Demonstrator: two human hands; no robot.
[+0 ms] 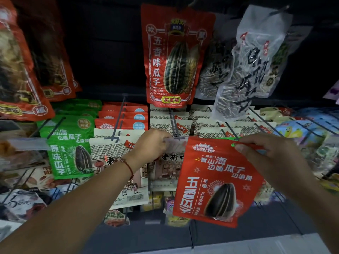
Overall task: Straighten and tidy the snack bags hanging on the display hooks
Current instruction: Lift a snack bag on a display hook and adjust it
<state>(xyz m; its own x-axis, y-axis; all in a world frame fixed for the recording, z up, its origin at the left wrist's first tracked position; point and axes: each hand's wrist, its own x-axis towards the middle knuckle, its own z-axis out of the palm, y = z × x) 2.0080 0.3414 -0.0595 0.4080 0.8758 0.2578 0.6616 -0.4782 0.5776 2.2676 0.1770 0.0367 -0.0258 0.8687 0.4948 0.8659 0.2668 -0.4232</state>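
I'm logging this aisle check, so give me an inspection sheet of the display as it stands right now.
Surface: dark hook rack, bags hung in rows.
Job's things: red MAOKE bag off its hook, tilted; cream bags hang in front rows; green bags hang left.
Clutter: clear seed bags upper right hang askew.
Hands: left hand grips a hook-end tag; right hand pinches the red bag's top corner.
Cables: nothing seen.
Surroundings: large red bag above; dim lighting.

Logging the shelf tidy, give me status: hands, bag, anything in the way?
Right hand pinches red MAOKE bag at its top corner, off any hook. Left hand at the clear tag on a hook tip. Cream bags hang behind.
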